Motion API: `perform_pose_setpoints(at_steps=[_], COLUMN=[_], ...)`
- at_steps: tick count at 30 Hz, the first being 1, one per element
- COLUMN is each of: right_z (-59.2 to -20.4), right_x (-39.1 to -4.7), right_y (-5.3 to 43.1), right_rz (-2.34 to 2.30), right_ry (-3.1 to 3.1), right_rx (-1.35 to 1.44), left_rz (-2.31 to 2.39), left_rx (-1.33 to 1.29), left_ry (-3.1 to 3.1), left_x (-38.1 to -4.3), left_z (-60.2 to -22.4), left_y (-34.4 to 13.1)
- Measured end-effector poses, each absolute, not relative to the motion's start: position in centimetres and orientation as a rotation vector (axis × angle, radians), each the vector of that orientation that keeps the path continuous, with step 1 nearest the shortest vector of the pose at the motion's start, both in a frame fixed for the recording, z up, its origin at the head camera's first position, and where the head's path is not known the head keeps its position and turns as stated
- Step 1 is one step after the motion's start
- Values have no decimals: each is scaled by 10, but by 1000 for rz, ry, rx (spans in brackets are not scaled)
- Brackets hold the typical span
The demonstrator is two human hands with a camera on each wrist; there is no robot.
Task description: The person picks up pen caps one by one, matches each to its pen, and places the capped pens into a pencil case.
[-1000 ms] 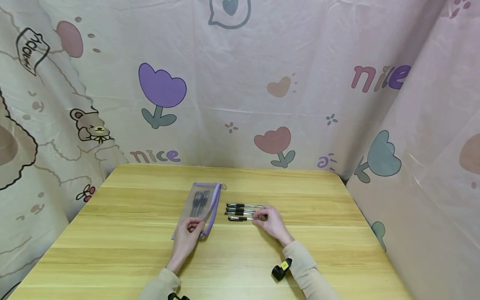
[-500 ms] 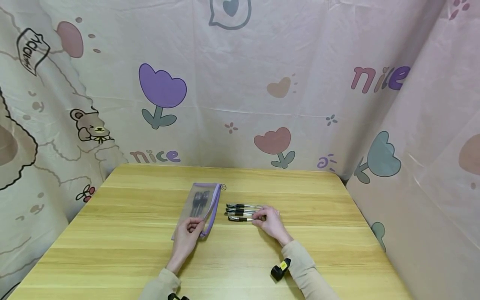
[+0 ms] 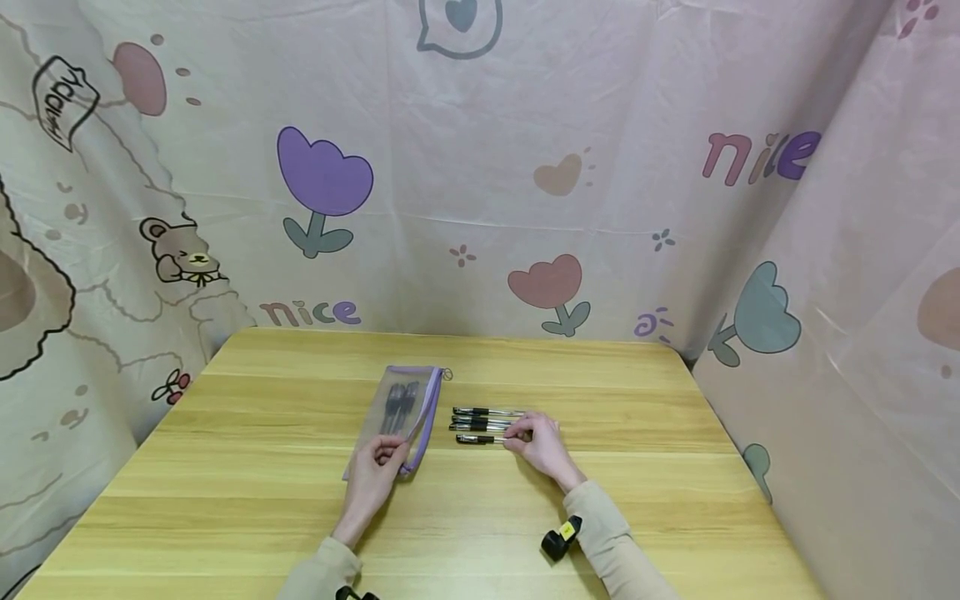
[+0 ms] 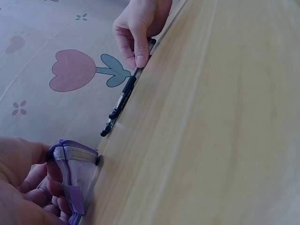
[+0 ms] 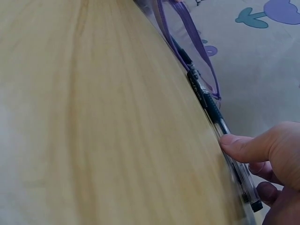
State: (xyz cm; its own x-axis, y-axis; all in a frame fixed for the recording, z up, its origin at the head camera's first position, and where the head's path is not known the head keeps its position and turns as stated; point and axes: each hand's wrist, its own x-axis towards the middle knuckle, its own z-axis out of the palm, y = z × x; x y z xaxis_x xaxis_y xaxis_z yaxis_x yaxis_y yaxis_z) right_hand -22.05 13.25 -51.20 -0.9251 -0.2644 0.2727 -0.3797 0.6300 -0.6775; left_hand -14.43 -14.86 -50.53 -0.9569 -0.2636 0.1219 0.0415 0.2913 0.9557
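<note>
A see-through mesh pencil pouch (image 3: 430,408) with purple trim lies left of centre, and several dark pens (image 3: 401,404) show through its side. My left hand (image 3: 375,471) pinches the pouch's zip edge near its front end; in the left wrist view, the purple opening (image 4: 75,173) stands raised at the fingers. To the right, several clear pens with black grips (image 3: 480,424) lie side by side, caps toward the pouch. My right hand (image 3: 546,450) pinches the clear barrel of the nearest pen (image 3: 477,439) between thumb and fingers. The hand hides the far ends of the pens.
A light wood-grain table (image 3: 240,467) bears everything. Behind it and at both sides hangs a printed curtain (image 3: 450,183). A small black camera (image 3: 558,542) sits on the right wrist, over a beige sleeve (image 3: 611,529).
Hardly anything differs. The nearest pen and my right fingers have shifted by a tiny amount; my left hand and the pouch stay in place.
</note>
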Motion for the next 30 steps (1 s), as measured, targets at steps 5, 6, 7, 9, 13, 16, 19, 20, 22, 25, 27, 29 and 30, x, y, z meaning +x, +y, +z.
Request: perform_pose_setpoints(at_steps=[5,6,7,9,13,16,19,20,22,25,27,29,30], right_z=[-512,-512,-512,-513,-513,-513,-513,-513,-513,-513,-512,-511,-510], right_x=[-220,-220,-221,-221,-221,-221,-221,-221,-221,-221,-220,-220,-220], right_y=[133,133,133,133,134,134,135,135,136,136,137,137,137], right_rz=[1179,1181,1182,1184,1208,1229,1241,1245,1250,1266,1274,1287,1289], right_ry=[-2702,-2702,-2702,-2702,-2705,-2705,-2704,-2704,-2708,-2712,-2716,-2719,-2722], right_rx=[521,519,517,515,511,513,517,517,517,512,505,499,497], left_rz=[-1722,-1722,-1721,-1720,-1725,-1735,-1737,-1737,-1734,-1730,-1728,-1728,-1730], left_rx=[202,201,201,196,195,200,198,198,194,189,187,190,193], left_ry=[-2309,-2310,-2310,-2309,-2300,-2292,-2290,-2291,-2293,-2296,-2296,-2294,-2293], left_x=[-144,-144,-144,-144,-146,-147,-146,-146,-145,-144,-144,-145,-145], left_z=[-505,-505,-505,-505,-506,-507,-507,-507,-506,-506,-506,-506,-507], left_y=[-149,-149,-149,-149,-149,-149,-149,-148,-148,-149,-149,-149,-148])
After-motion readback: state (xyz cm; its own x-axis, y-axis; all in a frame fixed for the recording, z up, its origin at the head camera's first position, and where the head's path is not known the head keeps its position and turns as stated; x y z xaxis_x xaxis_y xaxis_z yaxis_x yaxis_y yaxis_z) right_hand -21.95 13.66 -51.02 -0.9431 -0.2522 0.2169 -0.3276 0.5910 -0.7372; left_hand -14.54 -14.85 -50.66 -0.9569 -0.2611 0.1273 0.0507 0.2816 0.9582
